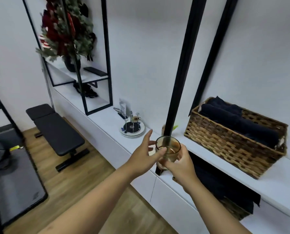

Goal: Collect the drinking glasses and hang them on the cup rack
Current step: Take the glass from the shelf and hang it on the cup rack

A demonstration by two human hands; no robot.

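Glass [168,148], amber, upright above the counter [107,125] edge, gripped low by right hand [181,166], fingers curled round it. Left hand [145,153] alongside, fingers straight and spread, thumb touching the rim. Farther back: rack [132,126] on a plate, one glass already hung. Rightward, basket [233,142] of dark towels.

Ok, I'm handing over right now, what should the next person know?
Right hand grips an amber glass from below, upright, over the white ledge.
Left hand is open, fingers touching the glass rim.
Cup rack stands on a plate further along the ledge; one glass seems to hang on it, blurred.
Left: carry this glass over and hang it, then look for more.
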